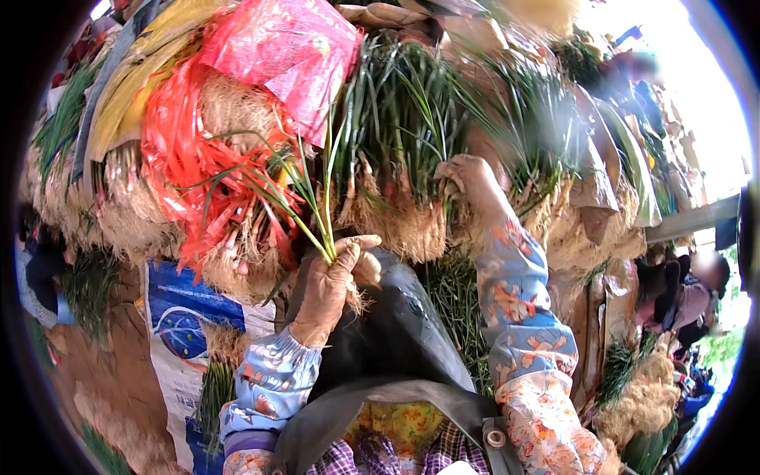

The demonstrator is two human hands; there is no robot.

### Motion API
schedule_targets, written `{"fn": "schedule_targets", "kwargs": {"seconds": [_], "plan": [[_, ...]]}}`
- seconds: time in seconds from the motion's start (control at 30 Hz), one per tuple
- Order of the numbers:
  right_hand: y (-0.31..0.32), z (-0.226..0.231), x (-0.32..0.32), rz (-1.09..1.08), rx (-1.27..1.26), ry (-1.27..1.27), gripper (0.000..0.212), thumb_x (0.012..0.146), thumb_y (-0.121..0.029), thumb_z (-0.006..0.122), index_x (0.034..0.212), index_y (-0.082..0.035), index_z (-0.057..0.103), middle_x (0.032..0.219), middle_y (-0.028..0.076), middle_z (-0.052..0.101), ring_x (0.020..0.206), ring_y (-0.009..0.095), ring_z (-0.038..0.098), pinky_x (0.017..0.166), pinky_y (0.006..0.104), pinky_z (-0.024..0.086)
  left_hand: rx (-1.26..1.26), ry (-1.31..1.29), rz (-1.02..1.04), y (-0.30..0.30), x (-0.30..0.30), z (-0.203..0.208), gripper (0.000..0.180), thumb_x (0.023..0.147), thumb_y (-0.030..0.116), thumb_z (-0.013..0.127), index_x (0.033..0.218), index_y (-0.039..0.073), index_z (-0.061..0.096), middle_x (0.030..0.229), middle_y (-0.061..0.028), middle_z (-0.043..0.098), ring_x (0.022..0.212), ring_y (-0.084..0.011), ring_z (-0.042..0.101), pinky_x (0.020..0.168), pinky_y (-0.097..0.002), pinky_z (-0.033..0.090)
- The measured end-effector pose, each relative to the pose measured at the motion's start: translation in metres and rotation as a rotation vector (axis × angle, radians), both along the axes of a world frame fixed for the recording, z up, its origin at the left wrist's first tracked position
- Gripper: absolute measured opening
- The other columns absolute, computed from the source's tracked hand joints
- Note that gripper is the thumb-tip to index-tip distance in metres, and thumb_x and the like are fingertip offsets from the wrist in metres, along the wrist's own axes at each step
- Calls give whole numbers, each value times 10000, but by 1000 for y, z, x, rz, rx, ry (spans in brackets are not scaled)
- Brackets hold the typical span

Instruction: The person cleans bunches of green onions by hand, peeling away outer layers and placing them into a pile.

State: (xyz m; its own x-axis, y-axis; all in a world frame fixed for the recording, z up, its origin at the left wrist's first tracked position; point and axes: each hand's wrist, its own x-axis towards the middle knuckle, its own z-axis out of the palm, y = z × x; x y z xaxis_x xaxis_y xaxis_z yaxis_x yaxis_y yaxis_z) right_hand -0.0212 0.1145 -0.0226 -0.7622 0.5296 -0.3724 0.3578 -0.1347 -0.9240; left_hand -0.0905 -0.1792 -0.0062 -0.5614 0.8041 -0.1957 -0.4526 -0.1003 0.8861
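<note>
My left hand (pixel 336 281) is closed round a few scallions (pixel 326 237). Their green leaves fan out above the fist, and pale roots (pixel 358 301) hang out below it. Farther forward and to the right, my right hand (pixel 469 180) has its fingers bent in a pinch at the stalks of a large scallion pile (pixel 396 119). The fingertips are partly lost among the leaves, so how many stalks they grip is hidden. Shaggy tan roots (pixel 408 229) face me along the near side of this pile.
Red plastic strips (pixel 178 170) and a pink plastic sheet (pixel 289 55) cover root bundles on the left. Below lies a blue and white sack (pixel 178 317) with a small scallion bunch (pixel 218 388). Loose greens (pixel 455 309) lie beside my dark-covered knee (pixel 404 309). Another person (pixel 689 293) is at the right.
</note>
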Motion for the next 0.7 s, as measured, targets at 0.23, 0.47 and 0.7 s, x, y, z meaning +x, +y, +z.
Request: {"fn": "schedule_targets", "kwargs": {"seconds": [0.23, 0.47, 0.7], "plan": [[-147, 24, 10, -16, 559, 63, 81, 805, -155, 610, 828, -85, 644, 695, 41, 603, 582, 135, 555, 530, 253, 452, -158, 242, -42, 22, 23, -22, 299, 935, 302, 428, 949, 36, 565, 704, -10, 570, 501, -64, 434, 461, -210, 388], [-96, -3, 31, -236, -259, 181, 158, 875, -167, 525, 865, -32, 607, 624, -19, 522, 473, 29, 382, 423, 162, 332, 507, -686, -268, 2, 15, -4, 277, 916, 307, 459, 800, 61, 512, 506, 18, 426, 410, -87, 404, 415, -232, 335], [-154, 15, -12, 116, -660, 357, 220, 879, -215, 539, 889, -8, 614, 563, -50, 475, 446, 7, 366, 379, 157, 261, 587, -1029, -315, 3, 14, -24, 209, 931, 251, 429, 831, 79, 493, 537, 21, 426, 434, -90, 400, 442, -247, 325]]}}
